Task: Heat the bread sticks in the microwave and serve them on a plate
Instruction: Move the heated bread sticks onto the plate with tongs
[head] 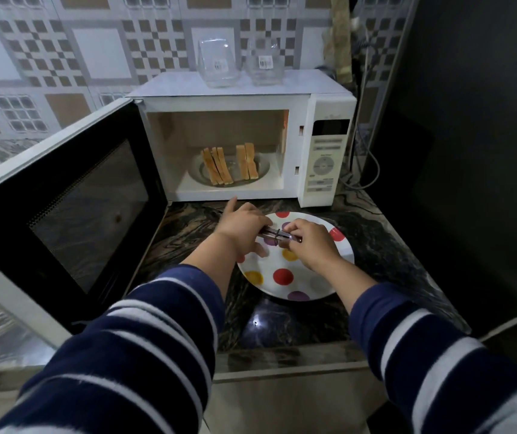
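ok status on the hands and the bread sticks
Both hands, left and right, grip tongs over the dotted plate. Bread sticks in the open microwave. Nothing blocking.

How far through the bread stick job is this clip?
Partway. Done: the microwave door is open, with the bread sticks still on its turntable; whether they are heated cannot be told. In hand: the left hand and right hand hold metal tongs over the spotted plate. Left: moving the sticks onto that plate.

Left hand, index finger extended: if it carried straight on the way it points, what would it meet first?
The left hand points toward the open microwave. Going straight, it would likely meet the cavity's front lower edge, or, if slightly higher, pass inside toward the bread sticks. Height is unclear from this view.
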The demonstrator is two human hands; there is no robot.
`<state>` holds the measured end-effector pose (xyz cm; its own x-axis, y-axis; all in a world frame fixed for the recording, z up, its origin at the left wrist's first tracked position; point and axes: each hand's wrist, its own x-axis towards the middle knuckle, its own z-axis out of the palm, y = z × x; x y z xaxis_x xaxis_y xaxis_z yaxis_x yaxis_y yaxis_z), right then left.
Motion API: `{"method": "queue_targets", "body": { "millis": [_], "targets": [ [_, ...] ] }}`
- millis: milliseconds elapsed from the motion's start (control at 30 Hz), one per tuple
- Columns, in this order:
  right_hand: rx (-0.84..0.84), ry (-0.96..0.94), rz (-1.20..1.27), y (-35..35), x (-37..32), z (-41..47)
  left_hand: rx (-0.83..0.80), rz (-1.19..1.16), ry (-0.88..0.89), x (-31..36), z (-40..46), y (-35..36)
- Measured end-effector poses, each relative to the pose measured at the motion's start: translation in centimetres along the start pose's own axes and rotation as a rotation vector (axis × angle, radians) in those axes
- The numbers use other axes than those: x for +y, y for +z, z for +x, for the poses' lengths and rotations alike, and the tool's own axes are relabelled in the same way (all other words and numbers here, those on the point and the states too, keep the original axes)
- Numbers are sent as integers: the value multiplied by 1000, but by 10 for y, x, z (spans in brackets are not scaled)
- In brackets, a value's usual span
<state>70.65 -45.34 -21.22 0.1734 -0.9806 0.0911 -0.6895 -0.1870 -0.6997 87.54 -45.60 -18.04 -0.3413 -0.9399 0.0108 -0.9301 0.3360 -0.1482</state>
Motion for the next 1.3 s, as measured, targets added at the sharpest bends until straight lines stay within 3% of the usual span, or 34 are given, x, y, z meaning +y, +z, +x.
{"method": "queue_targets", "body": {
  "millis": [267,633,800,933,1033,1167,1300],
  "targets": [
    [-29,8,18,-5,11,-3,85,78,-78,-6,-5,-6],
    [-100,-116,-458,-5,-8,0,138,89,-78,9,-6,-5],
    [-74,-101,-476,4,-7,-1,264,63,-70,6,-15,8],
    [-23,7,-429,11,-1,2,382,109,-272,2,-31,29],
    [30,55,-353,12,1,8,310,-69,-503,-2,-36,43],
    [-14,142,-250,15,-8,18,53,-632,-750,-2,-30,52],
    [12,144,-175,15,-20,34,-25,-730,-791,-3,-23,60]
  ]
}}
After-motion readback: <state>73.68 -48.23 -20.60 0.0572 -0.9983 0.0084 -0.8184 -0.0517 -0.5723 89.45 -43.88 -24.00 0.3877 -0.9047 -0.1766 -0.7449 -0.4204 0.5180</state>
